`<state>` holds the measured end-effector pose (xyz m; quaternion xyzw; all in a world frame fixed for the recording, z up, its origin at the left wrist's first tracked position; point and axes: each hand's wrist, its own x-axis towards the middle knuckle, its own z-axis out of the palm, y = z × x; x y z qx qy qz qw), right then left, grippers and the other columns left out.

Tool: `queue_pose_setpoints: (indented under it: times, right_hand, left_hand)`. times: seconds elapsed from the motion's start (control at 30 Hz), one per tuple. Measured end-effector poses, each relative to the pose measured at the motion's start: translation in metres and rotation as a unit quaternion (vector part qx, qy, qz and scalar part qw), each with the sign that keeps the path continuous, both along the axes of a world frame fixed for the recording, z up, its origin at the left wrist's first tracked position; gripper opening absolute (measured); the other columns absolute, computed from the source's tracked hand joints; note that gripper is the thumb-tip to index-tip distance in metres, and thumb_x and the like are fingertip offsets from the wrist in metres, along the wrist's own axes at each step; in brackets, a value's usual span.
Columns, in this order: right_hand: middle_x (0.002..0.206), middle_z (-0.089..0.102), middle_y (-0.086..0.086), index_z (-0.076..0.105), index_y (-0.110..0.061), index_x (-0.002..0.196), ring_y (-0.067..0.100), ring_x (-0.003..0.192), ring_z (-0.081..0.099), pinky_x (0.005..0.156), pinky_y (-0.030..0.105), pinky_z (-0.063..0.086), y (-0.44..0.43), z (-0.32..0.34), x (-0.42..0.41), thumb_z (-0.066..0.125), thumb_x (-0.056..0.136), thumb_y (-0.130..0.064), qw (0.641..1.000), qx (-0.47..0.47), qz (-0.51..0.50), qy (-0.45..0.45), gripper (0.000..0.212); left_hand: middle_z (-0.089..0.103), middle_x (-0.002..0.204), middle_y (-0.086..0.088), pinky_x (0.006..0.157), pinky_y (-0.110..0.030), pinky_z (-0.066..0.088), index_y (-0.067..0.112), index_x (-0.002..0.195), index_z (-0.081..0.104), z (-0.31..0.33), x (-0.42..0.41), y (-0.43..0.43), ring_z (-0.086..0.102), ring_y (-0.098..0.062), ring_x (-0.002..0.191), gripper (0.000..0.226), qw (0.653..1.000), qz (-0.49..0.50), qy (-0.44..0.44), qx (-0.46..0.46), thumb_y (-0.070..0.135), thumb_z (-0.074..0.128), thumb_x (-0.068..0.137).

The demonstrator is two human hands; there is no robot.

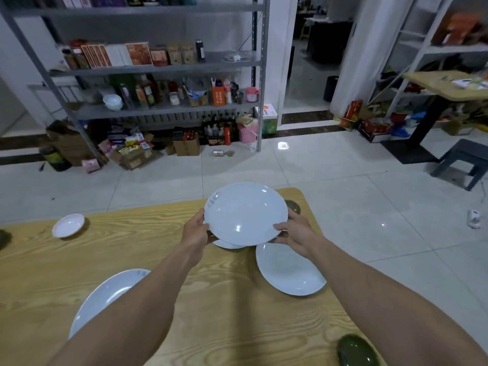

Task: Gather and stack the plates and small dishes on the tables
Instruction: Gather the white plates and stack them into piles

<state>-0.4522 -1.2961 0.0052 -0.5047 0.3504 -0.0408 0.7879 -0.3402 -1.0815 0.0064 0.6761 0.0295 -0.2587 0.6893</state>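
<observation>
Above the far right part of the wooden table (137,241), one white plate (245,213) is held clear, its opposite rims gripped by the left hand (195,231) and the right hand (295,233). Four white plates are counted: the held one, a second plate (227,244) just beneath it, a third plate (290,270) at the right edge, and a fourth plate (105,294) partly hidden by the left forearm. One small white dish (68,225) lies near the far edge. Three dark green dishes are seen: a corner dish (292,206) at the far right corner, a near dish (356,351) at the near right, and an edge dish (4,239) at the left edge.

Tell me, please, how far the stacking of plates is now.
Early. No finished stack shows. Left hand and right hand hold a round white plate above a second white plate on the wooden table. Still scattered: white plate at right, white plate near left, small white dish, a dark green dish.
</observation>
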Motion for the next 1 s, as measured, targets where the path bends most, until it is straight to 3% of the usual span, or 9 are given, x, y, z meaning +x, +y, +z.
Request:
queue_pose_setpoints:
  times: [0.2, 0.3, 0.37, 0.5, 0.6, 0.7, 0.83, 1.0]
  right_hand:
    - [0.125, 0.059, 0.01, 0.056, -0.022, 0.136, 0.032, 0.1, 0.064, 0.071, 0.048, 0.061, 0.029, -0.01, 0.009, 0.056, 0.088, 0.02, 0.999, -0.021, -0.021, 0.013, 0.064]
    - [0.129, 0.057, 0.009, 0.056, -0.019, 0.137, 0.03, 0.101, 0.064, 0.078, 0.051, 0.06, 0.047, -0.014, 0.014, 0.057, 0.086, 0.02, 0.999, -0.017, -0.041, 0.014, 0.064]
    - [0.136, 0.054, 0.008, 0.05, -0.023, 0.145, 0.031, 0.108, 0.064, 0.078, 0.049, 0.061, 0.063, -0.016, 0.015, 0.058, 0.085, 0.02, 0.998, -0.015, -0.054, 0.019, 0.074]
    - [0.146, 0.05, 0.007, 0.04, -0.021, 0.151, 0.034, 0.117, 0.06, 0.061, 0.039, 0.061, 0.107, -0.012, 0.009, 0.058, 0.084, 0.021, 0.996, 0.021, -0.087, 0.019, 0.082]
    - [0.141, 0.052, 0.008, 0.044, -0.017, 0.149, 0.032, 0.105, 0.063, 0.05, 0.034, 0.058, 0.144, -0.006, 0.0, 0.056, 0.084, 0.024, 0.993, 0.044, -0.113, 0.002, 0.078]
    - [0.132, 0.059, 0.006, 0.053, -0.015, 0.143, 0.029, 0.1, 0.062, 0.047, 0.031, 0.057, 0.185, -0.006, -0.012, 0.055, 0.084, 0.024, 0.991, 0.038, -0.127, -0.01, 0.07]
    - [0.119, 0.065, 0.002, 0.057, -0.018, 0.138, 0.022, 0.09, 0.065, 0.05, 0.035, 0.058, 0.234, -0.016, -0.029, 0.054, 0.086, 0.023, 0.987, 0.058, -0.15, -0.018, 0.066]
    - [0.117, 0.064, 0.005, 0.054, -0.019, 0.141, 0.03, 0.097, 0.066, 0.063, 0.044, 0.058, 0.27, -0.028, -0.049, 0.055, 0.084, 0.024, 0.981, 0.065, -0.182, 0.005, 0.072]
  left_hand:
    - [0.072, 0.115, 0.0, 0.066, -0.031, 0.058, 0.025, 0.124, 0.065, -0.011, -0.002, 0.028, 0.072, -0.025, 0.089, 0.048, 1.0, 0.02, -0.007, 0.002, -0.007, 0.045, 0.093]
    - [0.064, 0.129, 0.0, 0.082, -0.039, 0.058, 0.02, 0.134, 0.057, -0.018, -0.003, 0.049, 0.069, -0.023, 0.095, 0.042, 0.999, 0.048, -0.011, 0.009, 0.005, 0.055, 0.096]
    - [0.053, 0.141, -0.002, 0.089, -0.042, 0.056, 0.01, 0.146, 0.043, -0.022, -0.006, 0.069, 0.068, -0.025, 0.104, 0.061, 0.998, 0.061, -0.016, 0.017, 0.005, 0.066, 0.09]
    - [0.054, 0.137, -0.007, 0.084, -0.037, 0.054, 0.012, 0.144, 0.045, -0.024, -0.011, 0.121, 0.065, -0.027, 0.109, 0.066, 0.996, 0.073, -0.027, 0.033, -0.004, 0.068, 0.085]
    - [0.058, 0.132, -0.008, 0.081, -0.033, 0.051, 0.015, 0.14, 0.051, -0.026, -0.014, 0.164, 0.062, -0.025, 0.112, 0.061, 0.995, 0.075, -0.053, 0.046, -0.004, 0.068, 0.085]
    - [0.059, 0.127, -0.007, 0.079, -0.028, 0.049, 0.016, 0.138, 0.053, -0.031, -0.022, 0.212, 0.063, -0.014, 0.097, 0.056, 0.993, 0.077, -0.056, 0.064, -0.003, 0.066, 0.086]
    - [0.057, 0.129, -0.004, 0.085, -0.032, 0.045, 0.02, 0.132, 0.057, -0.057, -0.036, 0.275, 0.059, -0.02, 0.105, 0.052, 0.988, 0.078, -0.034, 0.126, 0.001, 0.068, 0.086]
    - [0.053, 0.135, -0.008, 0.09, -0.036, 0.045, 0.019, 0.133, 0.058, -0.094, -0.051, 0.326, 0.054, -0.023, 0.115, 0.054, 0.981, 0.075, -0.012, 0.178, 0.004, 0.072, 0.083]
